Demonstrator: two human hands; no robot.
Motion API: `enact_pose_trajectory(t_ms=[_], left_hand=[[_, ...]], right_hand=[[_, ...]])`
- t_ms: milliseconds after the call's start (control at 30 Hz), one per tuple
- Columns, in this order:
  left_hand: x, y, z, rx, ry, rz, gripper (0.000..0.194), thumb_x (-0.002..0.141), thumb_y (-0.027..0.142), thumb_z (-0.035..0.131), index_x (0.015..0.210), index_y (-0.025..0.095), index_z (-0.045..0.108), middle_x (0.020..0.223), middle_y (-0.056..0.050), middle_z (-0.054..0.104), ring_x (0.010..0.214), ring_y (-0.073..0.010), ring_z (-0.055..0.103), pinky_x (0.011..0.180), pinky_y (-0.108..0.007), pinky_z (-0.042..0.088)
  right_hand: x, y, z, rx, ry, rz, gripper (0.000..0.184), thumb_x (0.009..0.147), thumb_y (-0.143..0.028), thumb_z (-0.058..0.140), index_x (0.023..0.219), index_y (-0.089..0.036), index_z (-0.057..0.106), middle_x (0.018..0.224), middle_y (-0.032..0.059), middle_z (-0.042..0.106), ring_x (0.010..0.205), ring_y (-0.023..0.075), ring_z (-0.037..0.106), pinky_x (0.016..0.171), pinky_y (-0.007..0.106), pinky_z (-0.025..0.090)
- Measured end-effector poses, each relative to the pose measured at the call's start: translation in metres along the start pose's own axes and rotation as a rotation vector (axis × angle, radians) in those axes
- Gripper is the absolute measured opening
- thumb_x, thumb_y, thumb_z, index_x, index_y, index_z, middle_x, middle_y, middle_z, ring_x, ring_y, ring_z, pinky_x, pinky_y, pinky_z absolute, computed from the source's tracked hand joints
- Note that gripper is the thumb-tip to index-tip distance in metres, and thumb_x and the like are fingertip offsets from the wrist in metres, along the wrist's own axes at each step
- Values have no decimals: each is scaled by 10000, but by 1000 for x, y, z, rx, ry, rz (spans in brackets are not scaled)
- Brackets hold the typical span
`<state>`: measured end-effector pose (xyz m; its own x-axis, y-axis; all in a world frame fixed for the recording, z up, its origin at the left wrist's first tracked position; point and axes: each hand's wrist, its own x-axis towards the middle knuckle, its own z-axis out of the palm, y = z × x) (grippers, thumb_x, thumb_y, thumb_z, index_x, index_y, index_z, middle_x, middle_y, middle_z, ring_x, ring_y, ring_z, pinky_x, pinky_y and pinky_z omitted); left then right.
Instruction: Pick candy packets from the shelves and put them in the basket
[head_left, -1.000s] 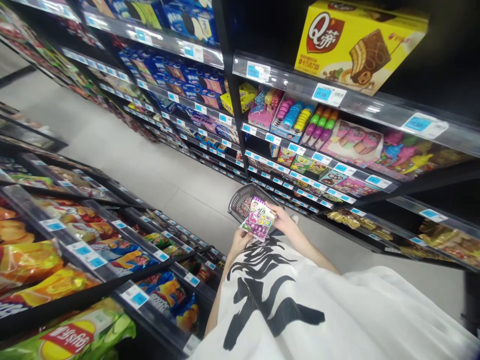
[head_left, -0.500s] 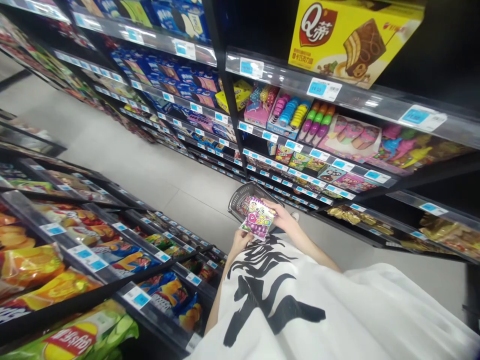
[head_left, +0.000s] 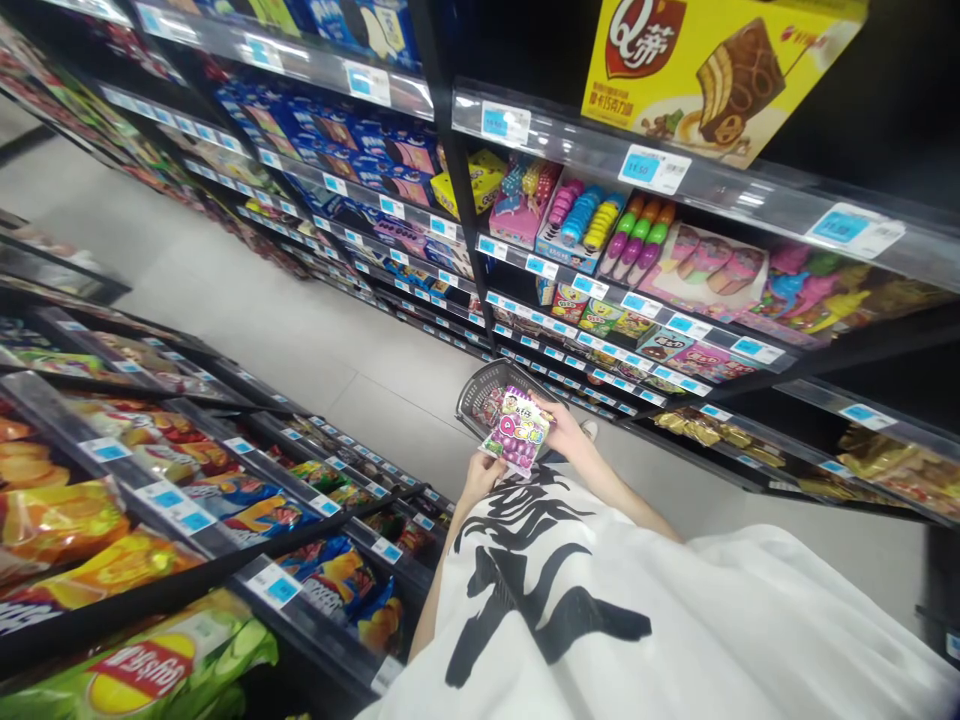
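Observation:
Between my two hands is a small purple and white bag of gummy candy (head_left: 516, 432), its printed front turned up toward me. My left hand (head_left: 484, 472) pinches its lower left corner. At the upper right edge my right hand (head_left: 556, 424) grips it, with the fingers partly behind the bag. Just beyond and below the bag is a dark shopping basket (head_left: 480, 388) with some packaged goods inside. The bag and my right hand cover part of the basket, and how it is supported is hidden.
A shelf of candy and toy sweets (head_left: 577, 225) runs along the right, with a yellow cake box (head_left: 720, 80) on the level above. Chip bags (head_left: 150, 660) fill the slanted shelves at the lower left. The grey aisle floor (head_left: 300, 330) stretches away between them.
The candy bag has tilted slightly and shifted a little to the right in my hands. Both hands keep their hold. The view has tipped down slightly.

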<state>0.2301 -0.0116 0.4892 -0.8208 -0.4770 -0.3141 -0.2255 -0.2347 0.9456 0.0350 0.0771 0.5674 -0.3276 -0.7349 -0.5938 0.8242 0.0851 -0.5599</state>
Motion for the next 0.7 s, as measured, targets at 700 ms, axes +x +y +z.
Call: enact_pose_trajectory(t_ms=[700], left_hand=[[-8,11,8,-136,69,-13,624,713,602,822,1048,96,678,896,-103,735,553,-86,498,510,-220,385]], right_hand=[[13,1,-13,-29,-36,-15,398,708,-508,823,992,-267,682,1012,67,750,1089,302,670,926,461,528]])
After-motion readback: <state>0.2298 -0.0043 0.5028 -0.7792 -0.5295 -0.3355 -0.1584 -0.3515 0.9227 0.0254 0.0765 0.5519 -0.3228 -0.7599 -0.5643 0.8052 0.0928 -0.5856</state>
